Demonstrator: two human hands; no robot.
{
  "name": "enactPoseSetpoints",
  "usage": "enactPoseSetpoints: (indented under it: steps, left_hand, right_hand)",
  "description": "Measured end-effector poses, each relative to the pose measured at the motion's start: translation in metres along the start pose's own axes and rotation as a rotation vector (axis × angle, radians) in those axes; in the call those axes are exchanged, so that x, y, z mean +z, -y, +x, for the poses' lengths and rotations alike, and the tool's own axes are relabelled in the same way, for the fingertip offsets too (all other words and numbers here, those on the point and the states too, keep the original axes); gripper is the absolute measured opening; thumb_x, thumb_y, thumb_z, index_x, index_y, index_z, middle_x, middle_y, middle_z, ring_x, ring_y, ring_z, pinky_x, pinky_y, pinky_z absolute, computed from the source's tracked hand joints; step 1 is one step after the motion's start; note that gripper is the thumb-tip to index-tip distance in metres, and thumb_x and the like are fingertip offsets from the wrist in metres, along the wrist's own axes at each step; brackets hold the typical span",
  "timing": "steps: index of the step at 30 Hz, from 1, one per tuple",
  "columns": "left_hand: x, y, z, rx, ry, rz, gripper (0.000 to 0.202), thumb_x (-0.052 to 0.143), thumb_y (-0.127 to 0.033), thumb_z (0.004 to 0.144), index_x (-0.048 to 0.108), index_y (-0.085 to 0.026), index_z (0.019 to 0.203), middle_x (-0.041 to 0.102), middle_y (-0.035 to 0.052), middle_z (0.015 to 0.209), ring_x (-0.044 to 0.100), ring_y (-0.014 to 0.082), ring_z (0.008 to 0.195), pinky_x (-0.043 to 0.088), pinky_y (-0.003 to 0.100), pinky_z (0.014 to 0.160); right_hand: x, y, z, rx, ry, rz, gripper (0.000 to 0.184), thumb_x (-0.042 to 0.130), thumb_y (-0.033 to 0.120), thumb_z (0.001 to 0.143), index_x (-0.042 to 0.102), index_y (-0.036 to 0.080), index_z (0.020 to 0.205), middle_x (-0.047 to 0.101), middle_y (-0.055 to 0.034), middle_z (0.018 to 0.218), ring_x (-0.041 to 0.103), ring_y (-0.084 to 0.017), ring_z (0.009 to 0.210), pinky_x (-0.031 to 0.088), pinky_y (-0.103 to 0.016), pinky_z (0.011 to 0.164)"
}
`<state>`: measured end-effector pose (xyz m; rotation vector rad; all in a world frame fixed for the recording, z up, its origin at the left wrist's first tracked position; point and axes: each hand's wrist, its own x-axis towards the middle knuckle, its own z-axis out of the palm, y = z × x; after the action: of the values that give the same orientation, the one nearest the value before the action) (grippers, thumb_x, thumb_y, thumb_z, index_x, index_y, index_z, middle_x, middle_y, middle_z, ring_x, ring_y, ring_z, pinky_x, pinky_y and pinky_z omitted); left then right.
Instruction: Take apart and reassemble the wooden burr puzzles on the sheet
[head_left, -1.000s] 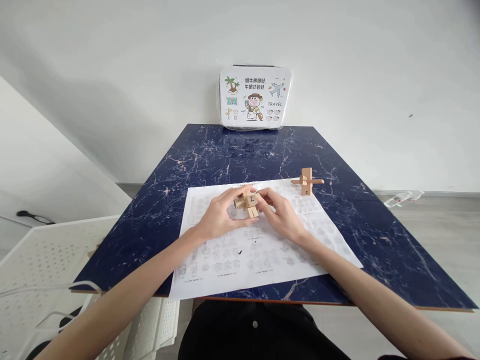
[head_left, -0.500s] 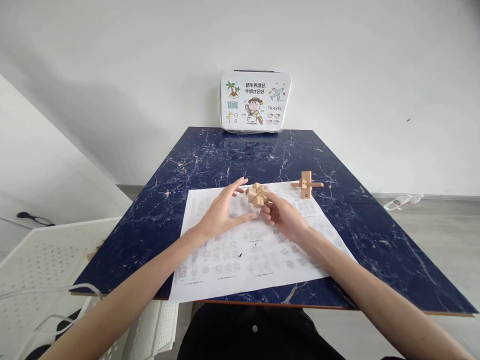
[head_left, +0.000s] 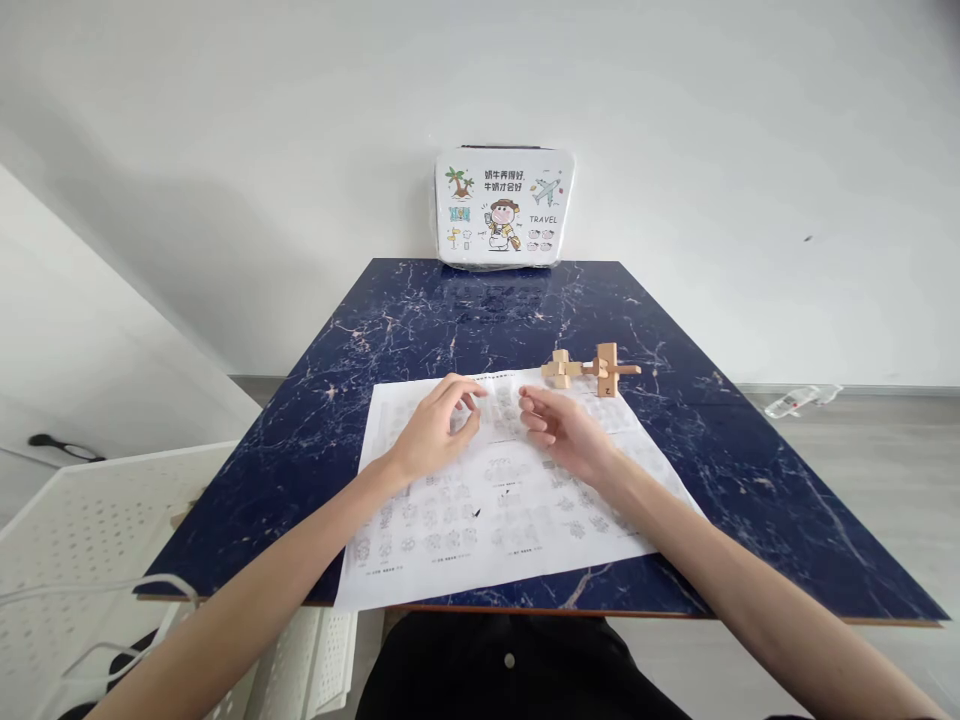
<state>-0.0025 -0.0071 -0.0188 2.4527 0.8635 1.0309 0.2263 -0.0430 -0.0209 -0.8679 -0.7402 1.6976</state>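
A small wooden burr puzzle (head_left: 561,369) shows at the far right of the printed sheet (head_left: 420,585), just beyond my right hand and clear of its fingers. Close against its right side stands a second wooden interlocking puzzle (head_left: 608,372), a crossed shape with a numbered upright piece and a bar sticking out. Over the upper middle of the sheet, my left hand (head_left: 441,420) curves with thumb and fingers apart, holding nothing. Opposite it, my right hand (head_left: 566,432) has loosely bent fingers, also with nothing visible in them.
At the back of the dark blue marbled table (head_left: 480,330), a white cartoon-printed case (head_left: 504,207) leans against the wall. White perforated baskets (head_left: 97,500) and a pale cable stand low on the left. A clear plastic item (head_left: 801,401) lies on the floor at right.
The burr puzzle has left my hands and is now farther right, beside the other puzzle. My left hand's fingers have curled in. The view has shifted slightly.
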Motion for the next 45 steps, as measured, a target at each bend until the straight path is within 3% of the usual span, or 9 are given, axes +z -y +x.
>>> enactPoseSetpoints:
  steps: [4,6,10,14,30,45]
  left_hand:
    - [-0.003,0.000,-0.002,0.192,0.201,0.101,0.026,0.044,-0.007,0.096,0.063,-0.020,0.084,0.069,0.0010,0.080,0.061,0.0136,0.067,0.051,0.030,0.065]
    - [-0.003,0.001,-0.004,0.253,0.238,0.151,0.031,0.041,-0.006,0.094,0.061,-0.019,0.075,0.064,-0.0010,0.068,0.052,0.0112,0.055,0.044,0.028,0.056]
    - [-0.002,0.004,-0.005,0.282,0.220,0.212,0.035,0.040,-0.009,0.097,0.062,-0.018,0.072,0.061,-0.0006,0.062,0.045,0.0103,0.048,0.036,0.028,0.048]
    - [-0.003,0.005,-0.006,0.292,0.225,0.242,0.036,0.040,-0.012,0.099,0.066,-0.017,0.075,0.067,0.0009,0.068,0.050,0.0103,0.050,0.039,0.028,0.049]
    - [-0.003,0.005,-0.006,0.286,0.230,0.234,0.040,0.039,-0.015,0.101,0.073,-0.017,0.080,0.068,0.0018,0.068,0.051,0.0102,0.049,0.042,0.027,0.048]
    - [-0.003,0.005,-0.005,0.341,0.196,0.254,0.035,0.042,-0.012,0.100,0.068,-0.016,0.077,0.070,0.0009,0.071,0.050,0.0106,0.049,0.038,0.029,0.049]
  right_hand:
    - [0.011,-0.007,-0.007,-0.095,0.090,-0.345,0.029,0.075,0.045,0.091,0.060,0.021,0.083,0.054,0.0030,0.072,0.045,-0.010,0.055,0.038,-0.024,0.048]
    - [0.013,-0.013,-0.008,-0.197,0.105,-0.587,0.025,0.069,0.045,0.095,0.061,0.022,0.088,0.055,0.0034,0.068,0.047,-0.012,0.055,0.039,-0.027,0.051]
    - [0.013,-0.025,-0.009,-0.407,0.133,-1.016,0.016,0.057,0.033,0.100,0.061,0.023,0.089,0.058,0.0023,0.069,0.046,-0.013,0.057,0.037,-0.030,0.056]
    - [0.012,-0.030,-0.009,-0.522,0.208,-1.210,0.013,0.049,0.026,0.101,0.059,0.024,0.093,0.055,0.0033,0.066,0.045,-0.013,0.056,0.036,-0.031,0.058]
    - [0.009,-0.029,-0.010,-0.578,0.230,-1.293,0.016,0.046,0.027,0.103,0.059,0.023,0.096,0.054,0.0026,0.065,0.045,-0.014,0.054,0.034,-0.030,0.055]
    - [0.005,-0.028,-0.009,-0.617,0.253,-1.312,0.012,0.049,0.025,0.102,0.059,0.023,0.096,0.056,0.0027,0.066,0.045,-0.013,0.054,0.034,-0.030,0.055]
